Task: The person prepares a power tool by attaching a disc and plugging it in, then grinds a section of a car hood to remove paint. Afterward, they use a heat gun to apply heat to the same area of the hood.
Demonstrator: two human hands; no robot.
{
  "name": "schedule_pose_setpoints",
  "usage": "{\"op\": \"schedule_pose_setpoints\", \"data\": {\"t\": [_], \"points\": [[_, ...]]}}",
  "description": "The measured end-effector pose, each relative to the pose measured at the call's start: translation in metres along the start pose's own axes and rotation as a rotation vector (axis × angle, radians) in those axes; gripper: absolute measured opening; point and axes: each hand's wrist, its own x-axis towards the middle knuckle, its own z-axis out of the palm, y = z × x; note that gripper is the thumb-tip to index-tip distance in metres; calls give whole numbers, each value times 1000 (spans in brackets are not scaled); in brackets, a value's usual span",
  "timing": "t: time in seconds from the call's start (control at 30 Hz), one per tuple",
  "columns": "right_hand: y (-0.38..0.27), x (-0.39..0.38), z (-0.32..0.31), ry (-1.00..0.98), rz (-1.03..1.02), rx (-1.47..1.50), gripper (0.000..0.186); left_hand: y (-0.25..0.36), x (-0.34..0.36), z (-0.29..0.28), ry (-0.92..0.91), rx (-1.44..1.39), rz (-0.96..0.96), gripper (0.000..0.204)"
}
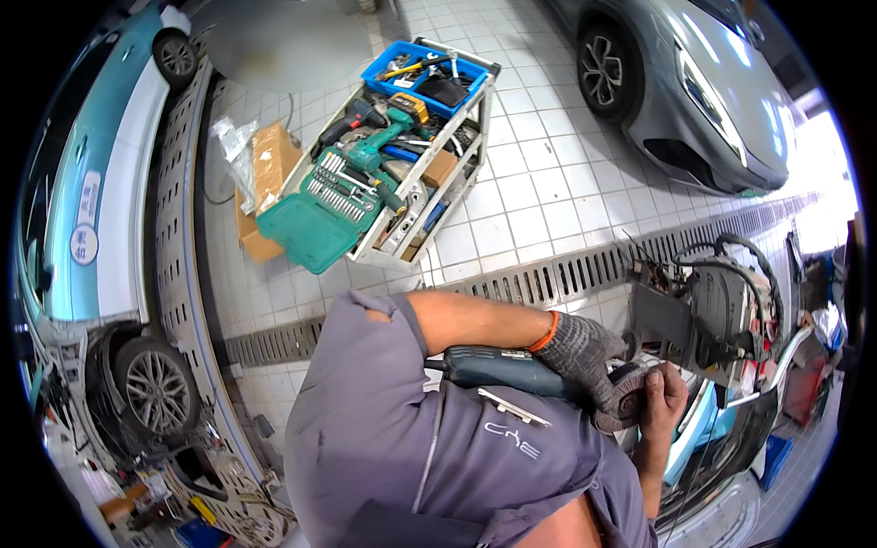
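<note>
A dark angle grinder (502, 368) lies crosswise in front of my grey shirt. My left hand (589, 356), in a dark grey knit glove with an orange cuff, is closed on the grinder's head end. My bare right hand (665, 393) has its fingers pressed on the grinder's round abrasive disc (628, 393), just beside the gloved fingers.
A tool cart (408, 260) holds drills, a socket set and a blue tray, with a cardboard box (260, 228) beside it. A teal car (100, 237) stands left, a grey car (694, 110) upper right. A drain grate (539, 283) crosses the tiles; dismantled car parts (703, 310) lie right.
</note>
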Motion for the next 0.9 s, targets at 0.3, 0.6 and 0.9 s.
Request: {"op": "schedule_pose_setpoints", "data": {"t": [0.3,0.6,0.9], "points": [[-8,-13,16,104,223,187,34,-7,-2,-4,-44,50,128,68],[-15,-17,18,118,266,545,28,6,-1,-3,34,97,44,84],[73,48,0,271,272,809,36,-8,48,-37,14,-230,14,66]]}}
